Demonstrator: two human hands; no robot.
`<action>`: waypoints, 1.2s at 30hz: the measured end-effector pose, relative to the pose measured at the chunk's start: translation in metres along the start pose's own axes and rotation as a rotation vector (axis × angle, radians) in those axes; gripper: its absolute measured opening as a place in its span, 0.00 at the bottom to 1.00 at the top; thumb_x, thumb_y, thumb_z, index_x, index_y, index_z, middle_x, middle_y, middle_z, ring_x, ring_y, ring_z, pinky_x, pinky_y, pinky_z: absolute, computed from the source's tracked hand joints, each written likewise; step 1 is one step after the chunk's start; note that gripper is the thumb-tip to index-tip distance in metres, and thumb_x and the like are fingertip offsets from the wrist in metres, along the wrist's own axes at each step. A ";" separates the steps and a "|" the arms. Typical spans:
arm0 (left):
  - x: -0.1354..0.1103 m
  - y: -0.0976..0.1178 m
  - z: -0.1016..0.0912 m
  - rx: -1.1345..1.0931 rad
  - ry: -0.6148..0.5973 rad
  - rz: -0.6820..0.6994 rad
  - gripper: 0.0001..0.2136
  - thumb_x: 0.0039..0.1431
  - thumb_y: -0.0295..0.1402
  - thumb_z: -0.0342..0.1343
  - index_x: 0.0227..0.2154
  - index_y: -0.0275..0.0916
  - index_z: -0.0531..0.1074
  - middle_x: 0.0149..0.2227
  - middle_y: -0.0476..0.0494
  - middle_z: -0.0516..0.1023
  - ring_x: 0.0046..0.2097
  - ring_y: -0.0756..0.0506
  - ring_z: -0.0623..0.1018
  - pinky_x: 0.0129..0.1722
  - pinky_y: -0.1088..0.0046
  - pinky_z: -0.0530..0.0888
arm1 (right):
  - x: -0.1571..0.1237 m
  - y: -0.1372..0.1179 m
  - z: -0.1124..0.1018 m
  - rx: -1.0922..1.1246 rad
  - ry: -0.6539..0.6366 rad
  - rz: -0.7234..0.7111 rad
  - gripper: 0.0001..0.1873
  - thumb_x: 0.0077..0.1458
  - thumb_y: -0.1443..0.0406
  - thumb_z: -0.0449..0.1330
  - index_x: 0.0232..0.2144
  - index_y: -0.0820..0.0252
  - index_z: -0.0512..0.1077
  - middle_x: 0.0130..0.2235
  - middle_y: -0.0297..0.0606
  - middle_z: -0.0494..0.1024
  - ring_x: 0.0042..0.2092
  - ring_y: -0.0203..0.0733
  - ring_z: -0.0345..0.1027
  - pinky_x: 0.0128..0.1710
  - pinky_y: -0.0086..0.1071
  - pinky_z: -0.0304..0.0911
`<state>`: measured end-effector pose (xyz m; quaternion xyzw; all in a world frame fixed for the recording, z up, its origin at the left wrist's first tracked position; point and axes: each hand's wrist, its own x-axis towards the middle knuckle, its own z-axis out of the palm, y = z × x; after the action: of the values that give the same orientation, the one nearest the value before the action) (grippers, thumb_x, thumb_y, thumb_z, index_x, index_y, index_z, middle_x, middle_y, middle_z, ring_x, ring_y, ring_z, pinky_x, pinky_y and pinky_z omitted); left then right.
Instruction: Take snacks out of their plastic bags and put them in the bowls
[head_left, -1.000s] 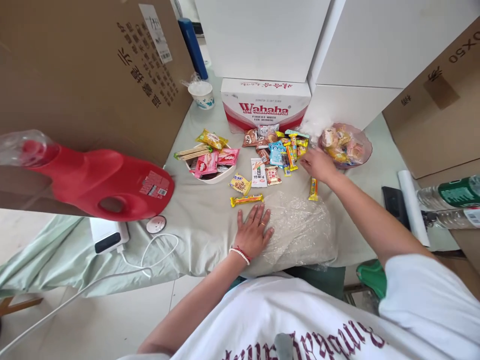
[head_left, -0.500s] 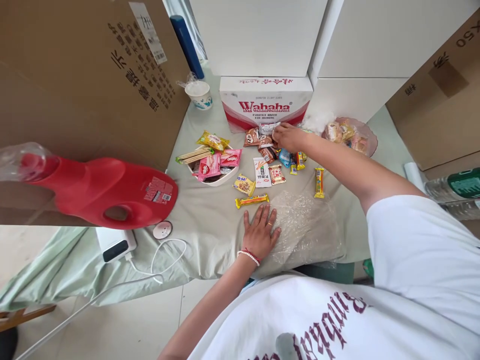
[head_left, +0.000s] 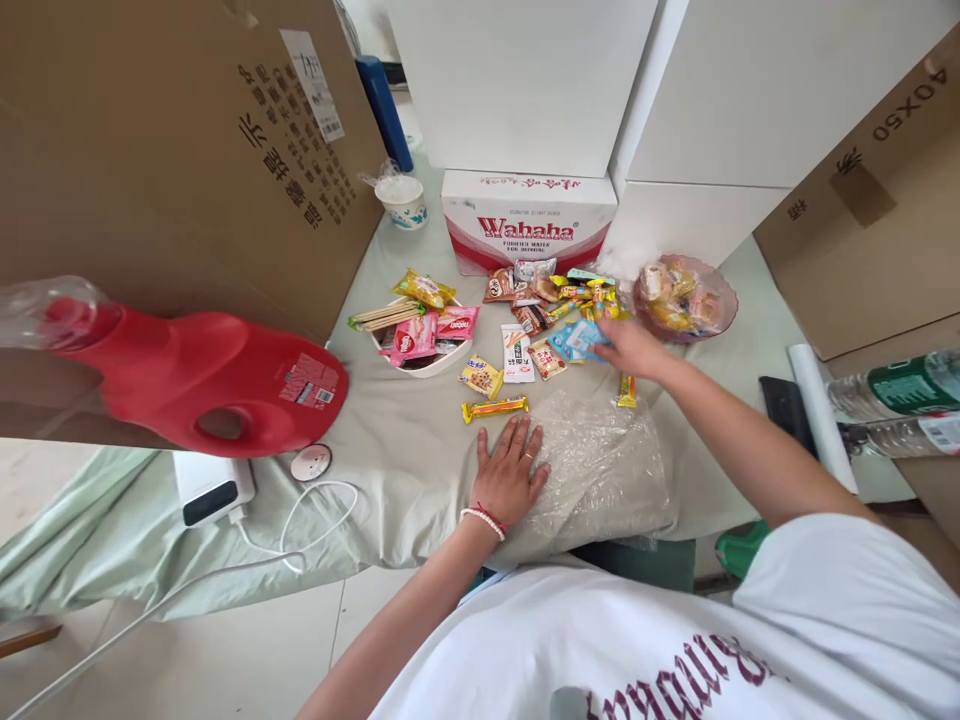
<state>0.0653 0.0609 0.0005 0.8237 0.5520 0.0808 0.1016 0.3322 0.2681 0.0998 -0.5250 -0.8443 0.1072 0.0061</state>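
My left hand (head_left: 511,468) lies flat and open on the pale green cloth, its fingers on the edge of a clear plastic bag (head_left: 600,462). My right hand (head_left: 628,347) reaches over the pile of wrapped snacks (head_left: 559,295) and pinches a light blue snack packet (head_left: 576,339). A yellow candy bar (head_left: 493,407) lies just beyond my left fingertips. A second small yellow bar (head_left: 626,390) sits below my right wrist. A white bowl (head_left: 430,356) with pink wafer packs and stick biscuits stands at the left of the pile.
A pink glass bowl (head_left: 724,305) of sweets stands right of the pile, a Wahaha carton (head_left: 526,218) behind it. A red detergent jug (head_left: 202,375), a power bank (head_left: 212,489) with cable, a paper cup (head_left: 403,198), cardboard boxes and water bottles (head_left: 896,390) surround the table.
My right hand pulled back from the far side of the snack pile near the carton to its near right side, now pinching the blue packet. My left hand stayed flat.
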 end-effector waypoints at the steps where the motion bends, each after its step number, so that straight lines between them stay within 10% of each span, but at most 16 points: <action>1: 0.000 0.000 0.000 0.005 0.003 0.001 0.28 0.73 0.47 0.42 0.72 0.46 0.57 0.74 0.38 0.55 0.75 0.35 0.56 0.71 0.34 0.44 | -0.012 -0.003 0.009 0.057 -0.006 0.033 0.14 0.66 0.59 0.56 0.47 0.63 0.72 0.41 0.47 0.81 0.40 0.49 0.74 0.40 0.35 0.63; 10: 0.001 -0.001 0.005 0.022 0.023 0.003 0.28 0.73 0.46 0.43 0.71 0.46 0.59 0.74 0.38 0.57 0.74 0.35 0.57 0.71 0.35 0.43 | -0.052 0.027 0.031 0.241 -0.002 0.193 0.17 0.59 0.66 0.60 0.51 0.61 0.75 0.44 0.42 0.83 0.43 0.48 0.75 0.45 0.33 0.66; 14: 0.001 -0.002 0.005 0.028 0.021 -0.001 0.28 0.73 0.47 0.42 0.71 0.46 0.58 0.74 0.39 0.56 0.74 0.36 0.57 0.72 0.36 0.43 | -0.032 0.024 0.022 0.238 -0.056 -0.060 0.17 0.62 0.63 0.57 0.51 0.63 0.74 0.49 0.46 0.80 0.48 0.48 0.73 0.51 0.37 0.66; 22: 0.000 -0.001 0.008 0.000 0.044 -0.029 0.33 0.72 0.48 0.42 0.74 0.40 0.50 0.74 0.33 0.54 0.75 0.36 0.57 0.72 0.37 0.43 | -0.004 -0.011 0.042 -0.163 -0.154 -0.148 0.24 0.60 0.69 0.58 0.58 0.66 0.70 0.62 0.56 0.72 0.71 0.61 0.49 0.70 0.57 0.40; 28: 0.001 0.000 0.008 0.007 0.027 -0.023 0.31 0.73 0.49 0.41 0.73 0.38 0.55 0.75 0.33 0.52 0.75 0.36 0.55 0.72 0.36 0.41 | -0.010 -0.009 0.040 -0.065 -0.184 0.106 0.31 0.58 0.63 0.64 0.62 0.68 0.66 0.58 0.60 0.72 0.62 0.65 0.59 0.59 0.49 0.59; 31: 0.001 0.000 0.009 -0.001 0.029 -0.021 0.31 0.73 0.48 0.41 0.73 0.38 0.55 0.75 0.34 0.52 0.75 0.36 0.55 0.72 0.37 0.38 | -0.016 -0.014 0.036 -0.077 -0.211 0.082 0.19 0.60 0.63 0.63 0.52 0.66 0.72 0.54 0.58 0.73 0.59 0.63 0.60 0.57 0.45 0.61; 36: 0.001 0.000 0.010 -0.006 0.029 -0.039 0.32 0.73 0.49 0.40 0.73 0.38 0.52 0.75 0.36 0.51 0.75 0.37 0.54 0.73 0.38 0.36 | -0.068 -0.001 0.018 -0.028 0.070 0.196 0.17 0.65 0.64 0.55 0.55 0.62 0.68 0.56 0.54 0.72 0.52 0.54 0.68 0.50 0.41 0.65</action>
<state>0.0686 0.0611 -0.0093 0.8111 0.5693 0.0924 0.0976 0.3594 0.2044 0.0892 -0.6087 -0.7895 0.0769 0.0179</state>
